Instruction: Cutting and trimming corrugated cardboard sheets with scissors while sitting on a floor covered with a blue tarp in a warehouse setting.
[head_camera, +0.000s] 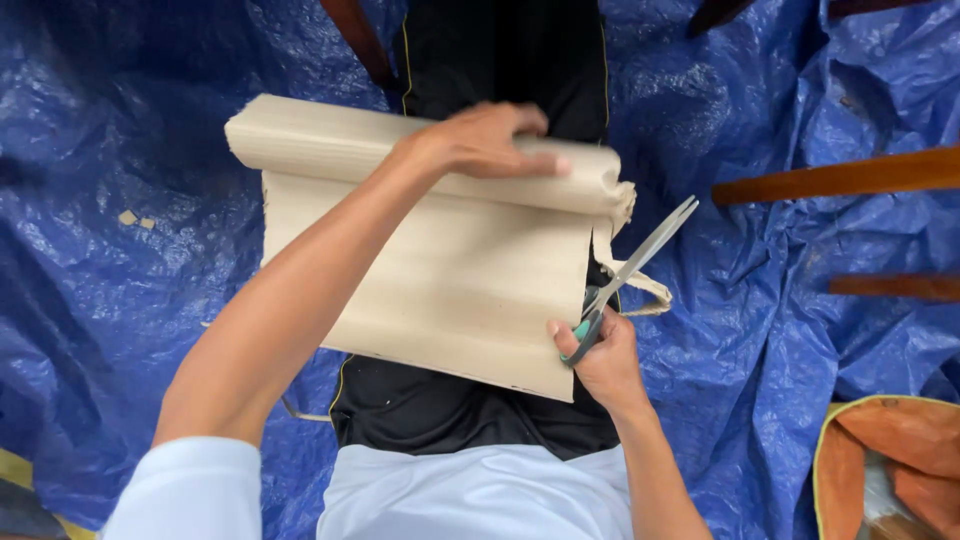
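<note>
A blue tarpaulin (120, 300) is spread beneath as ground cover. Across the lap, the beige corrugated sheet (450, 280) is steadied by the left hand (485, 140), pressed flat on its rolled end. Scissors (635, 265), blades parted at the sheet's right edge, are clasped in the right hand (600, 360).

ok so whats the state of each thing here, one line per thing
corrugated cardboard sheet: far end rolled up, near part spread flat over the lap
trimmed strip: cut partly free, hanging off the sheet's right edge
scissors: blades open, pointing away
left hand: pressed flat on the roll
right hand: gripping the scissor handles
blue tarp: spread out, wrinkled
cardboard scraps: lying loose on the tarp
</note>
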